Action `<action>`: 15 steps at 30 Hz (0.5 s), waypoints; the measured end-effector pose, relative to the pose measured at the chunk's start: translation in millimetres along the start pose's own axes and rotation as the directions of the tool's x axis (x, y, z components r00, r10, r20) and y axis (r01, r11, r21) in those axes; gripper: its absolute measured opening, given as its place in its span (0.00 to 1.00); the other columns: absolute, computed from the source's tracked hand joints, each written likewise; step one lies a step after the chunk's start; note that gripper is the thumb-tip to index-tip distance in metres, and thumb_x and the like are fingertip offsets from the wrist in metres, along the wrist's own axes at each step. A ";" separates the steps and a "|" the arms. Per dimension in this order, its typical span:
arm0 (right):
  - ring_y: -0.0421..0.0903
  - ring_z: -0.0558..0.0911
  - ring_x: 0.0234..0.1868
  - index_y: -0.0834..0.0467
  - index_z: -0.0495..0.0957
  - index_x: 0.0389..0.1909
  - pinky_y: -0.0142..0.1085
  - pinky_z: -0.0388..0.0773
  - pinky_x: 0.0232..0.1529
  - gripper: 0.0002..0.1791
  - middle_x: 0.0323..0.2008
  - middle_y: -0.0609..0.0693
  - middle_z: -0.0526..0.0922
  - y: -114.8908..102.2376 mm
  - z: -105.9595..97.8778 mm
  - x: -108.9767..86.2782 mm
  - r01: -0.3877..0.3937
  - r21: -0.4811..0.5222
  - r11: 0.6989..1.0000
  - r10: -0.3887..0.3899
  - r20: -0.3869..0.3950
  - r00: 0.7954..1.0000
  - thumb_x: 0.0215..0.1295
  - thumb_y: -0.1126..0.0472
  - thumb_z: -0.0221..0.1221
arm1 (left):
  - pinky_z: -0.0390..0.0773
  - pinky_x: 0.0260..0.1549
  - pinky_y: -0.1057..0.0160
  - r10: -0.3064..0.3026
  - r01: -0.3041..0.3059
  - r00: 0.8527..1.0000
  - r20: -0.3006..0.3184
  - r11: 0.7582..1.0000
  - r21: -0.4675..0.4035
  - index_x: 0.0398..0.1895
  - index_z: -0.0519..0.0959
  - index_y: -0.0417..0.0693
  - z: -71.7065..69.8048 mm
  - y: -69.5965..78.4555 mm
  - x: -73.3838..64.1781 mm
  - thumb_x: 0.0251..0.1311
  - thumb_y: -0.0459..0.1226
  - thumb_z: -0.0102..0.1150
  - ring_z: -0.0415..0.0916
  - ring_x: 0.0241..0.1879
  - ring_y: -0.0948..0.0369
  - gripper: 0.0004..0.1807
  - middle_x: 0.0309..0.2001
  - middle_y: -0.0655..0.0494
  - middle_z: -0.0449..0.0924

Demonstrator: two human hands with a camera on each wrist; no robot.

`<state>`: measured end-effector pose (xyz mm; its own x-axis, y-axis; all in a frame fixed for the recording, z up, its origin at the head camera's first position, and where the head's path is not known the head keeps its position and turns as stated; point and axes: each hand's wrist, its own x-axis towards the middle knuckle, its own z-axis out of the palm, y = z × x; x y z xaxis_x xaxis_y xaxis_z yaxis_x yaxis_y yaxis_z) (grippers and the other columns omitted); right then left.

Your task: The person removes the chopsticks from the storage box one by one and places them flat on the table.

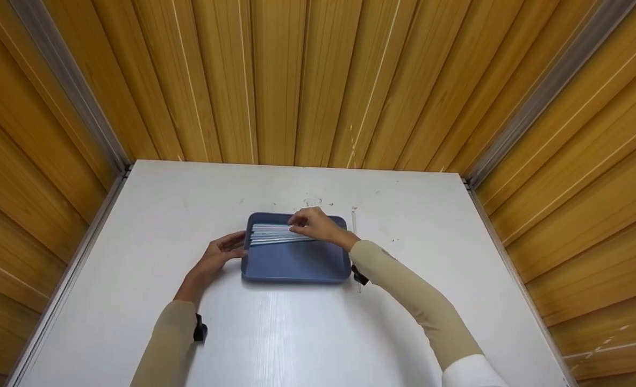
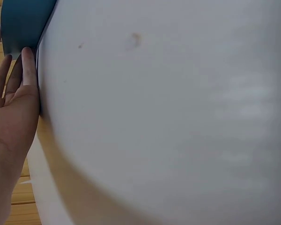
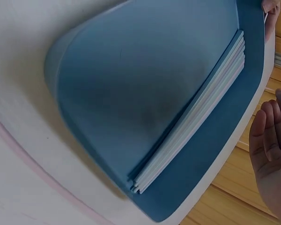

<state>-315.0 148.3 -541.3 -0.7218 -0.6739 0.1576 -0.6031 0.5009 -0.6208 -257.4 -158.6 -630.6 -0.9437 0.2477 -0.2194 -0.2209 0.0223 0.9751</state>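
A blue rectangular tray [image 1: 296,263] rests on the white table. Inside it, along the far side, lies a bundle of thin pale straws [image 1: 272,235], side by side; the right wrist view shows the straws [image 3: 192,117] in pale pink, white and bluish tones. My left hand [image 1: 218,257] touches the tray's left edge; in the left wrist view its fingers [image 2: 29,70] are extended against the outer wall. Over the straws' right part is my right hand [image 1: 318,224], its fingers loosely bent. Nothing shows between those fingers [image 3: 257,126] in the right wrist view.
A single thin pale stick [image 1: 354,220] lies on the table just right of the tray, partly hidden by my right arm. Small marks [image 1: 313,202] dot the white table [image 1: 231,333] behind the tray. Yellow wood-look walls [image 1: 274,80] surround the back and sides.
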 end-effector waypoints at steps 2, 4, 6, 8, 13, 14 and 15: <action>0.55 0.87 0.41 0.69 0.86 0.45 0.46 0.86 0.46 0.10 0.41 0.62 0.89 -0.7 4.9 2.3 0.001 0.006 1.000 -0.002 0.011 1.000 0.68 0.68 0.64 | 0.60 0.77 0.48 -0.003 0.003 1.000 -0.005 1.000 -0.007 0.74 0.68 0.44 -0.5 0.7 -0.1 0.60 0.31 0.70 0.62 0.77 0.49 0.38 0.75 0.45 0.68; 0.55 0.87 0.41 0.69 0.85 0.46 0.48 0.86 0.46 0.09 0.41 0.63 0.89 -0.1 9.6 3.5 0.008 0.000 1.000 -0.008 0.018 1.000 0.68 0.69 0.63 | 0.60 0.77 0.48 -0.004 0.004 1.000 -0.002 1.000 -0.009 0.74 0.69 0.45 -1.0 0.8 0.0 0.60 0.31 0.70 0.63 0.76 0.50 0.38 0.74 0.45 0.69; 0.55 0.87 0.40 0.69 0.86 0.46 0.47 0.86 0.46 0.09 0.40 0.63 0.89 1.7 13.8 3.8 0.016 -0.017 1.000 -0.015 0.025 1.000 0.67 0.70 0.63 | 0.59 0.77 0.48 -0.007 0.007 1.000 0.001 1.000 -0.010 0.74 0.69 0.46 -1.3 0.5 0.3 0.59 0.31 0.71 0.63 0.76 0.50 0.38 0.74 0.46 0.69; 0.55 0.88 0.40 0.69 0.86 0.46 0.45 0.86 0.46 0.09 0.40 0.62 0.89 4.6 18.2 4.4 0.024 -0.042 0.999 -0.022 0.035 0.999 0.67 0.71 0.63 | 0.59 0.78 0.48 -0.005 0.005 1.000 0.003 1.000 -0.011 0.74 0.69 0.46 -1.7 0.2 0.5 0.59 0.32 0.71 0.63 0.77 0.50 0.38 0.74 0.46 0.69; 0.54 0.88 0.41 0.68 0.86 0.45 0.40 0.86 0.46 0.10 0.40 0.61 0.89 11.2 27.7 6.7 0.022 -0.088 0.996 -0.016 0.069 0.998 0.65 0.71 0.65 | 0.59 0.78 0.48 -0.011 0.011 1.000 -0.007 1.000 -0.007 0.74 0.69 0.46 -1.2 -0.2 0.1 0.60 0.32 0.71 0.63 0.77 0.49 0.38 0.75 0.46 0.68; 0.54 0.87 0.41 0.67 0.86 0.46 0.40 0.86 0.46 0.10 0.40 0.61 0.89 12.6 29.3 7.2 0.018 -0.096 0.995 -0.011 0.073 0.997 0.65 0.70 0.66 | 0.59 0.78 0.48 -0.010 0.010 1.000 -0.006 1.000 -0.002 0.75 0.68 0.45 -0.7 -0.1 0.0 0.60 0.32 0.70 0.62 0.77 0.49 0.38 0.75 0.45 0.68; 0.54 0.87 0.41 0.67 0.86 0.46 0.40 0.86 0.46 0.10 0.40 0.61 0.88 13.5 30.8 7.5 0.010 -0.098 0.995 -0.003 0.077 0.997 0.64 0.70 0.66 | 0.59 0.78 0.48 -0.008 0.008 1.000 -0.008 1.000 0.001 0.75 0.68 0.45 -0.1 0.1 0.1 0.61 0.32 0.70 0.63 0.77 0.48 0.38 0.75 0.45 0.68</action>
<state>-318.1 133.3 -572.1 -0.6920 -0.7150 0.0998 -0.6408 0.5447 -0.5409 -257.5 -158.7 -630.6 -0.9439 0.2395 -0.2273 -0.2279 0.0255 0.9734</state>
